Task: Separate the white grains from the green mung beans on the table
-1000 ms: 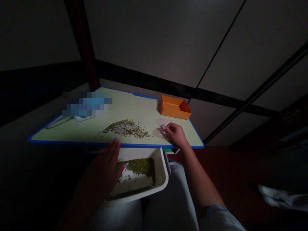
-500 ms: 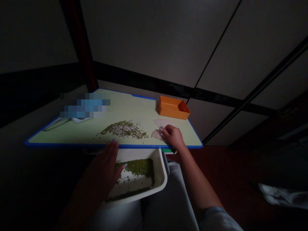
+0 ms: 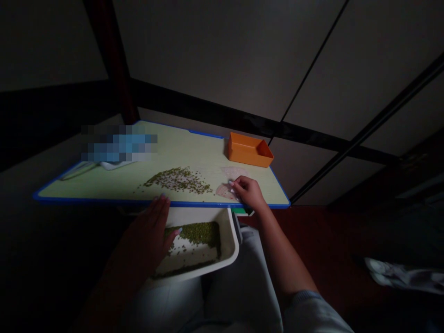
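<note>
My left hand (image 3: pixel 156 226) lies over the table's front edge and the white tub below, fingers stretched out and thumb apart, holding nothing. My right hand (image 3: pixel 248 192) rests low over the right part of the tabletop, thumb and forefinger pinched together; what is between them is too small to make out. Beneath its fingertips is a pale pinkish patch (image 3: pixel 224 190). To the left of it, small green bean-like grains (image 3: pixel 178 179) lie scattered on the pale yellow-green table (image 3: pixel 169 138). More green grains (image 3: pixel 203 232) sit in the white tub (image 3: pixel 233 249), under the table edge.
An orange open box (image 3: pixel 249 156) stands at the table's back right. A blurred-out blue shape (image 3: pixel 121 147) is at the back left, with a thin cord-like strip beside it. The wall rises right behind the table. A shoe (image 3: pixel 378 270) shows on the red floor at right.
The view has tipped slightly, so the table and tub appear a little higher. Both hands keep nearly the same place; the right fingers have shifted only slightly over the pinkish patch.
</note>
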Motion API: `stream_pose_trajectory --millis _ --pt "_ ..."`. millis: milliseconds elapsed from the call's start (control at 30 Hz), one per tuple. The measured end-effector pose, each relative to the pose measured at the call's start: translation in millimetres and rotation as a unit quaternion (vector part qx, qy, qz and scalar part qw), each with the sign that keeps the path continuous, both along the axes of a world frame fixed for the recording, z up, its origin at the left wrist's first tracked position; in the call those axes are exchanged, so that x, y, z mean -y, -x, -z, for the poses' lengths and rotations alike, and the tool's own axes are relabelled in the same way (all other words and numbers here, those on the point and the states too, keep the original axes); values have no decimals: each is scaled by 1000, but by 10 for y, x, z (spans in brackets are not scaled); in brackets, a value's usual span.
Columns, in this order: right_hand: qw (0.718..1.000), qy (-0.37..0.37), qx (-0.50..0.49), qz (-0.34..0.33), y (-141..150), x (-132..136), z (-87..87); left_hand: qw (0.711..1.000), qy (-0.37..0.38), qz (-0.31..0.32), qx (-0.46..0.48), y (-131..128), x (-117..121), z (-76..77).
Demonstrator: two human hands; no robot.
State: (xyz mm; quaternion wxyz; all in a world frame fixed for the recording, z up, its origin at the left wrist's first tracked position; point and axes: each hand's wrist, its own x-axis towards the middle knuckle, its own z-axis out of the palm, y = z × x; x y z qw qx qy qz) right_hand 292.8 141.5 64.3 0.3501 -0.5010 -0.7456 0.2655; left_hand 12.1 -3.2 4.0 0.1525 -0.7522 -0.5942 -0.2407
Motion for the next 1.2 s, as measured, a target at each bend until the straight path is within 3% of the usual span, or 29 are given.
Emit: stream_pose_trajectory --millis 167,367,833,1067,1200 --pt "996 -42 76 22 26 23 -33 999 41 -6 11 -48 39 -100" --pt "974 -90 197 68 111 50 -71 999 2 -22 -41 -23 52 -73" --pt "960 -113 244 81 236 96 -143 998 -10 4 -54 54 -25 4" --pt "968 -115 219 34 218 101 -155 999 -3 -6 -51 47 -10 -7" --pt "962 -111 243 49 240 103 -173 999 8 -11 -43 61 -17 15"
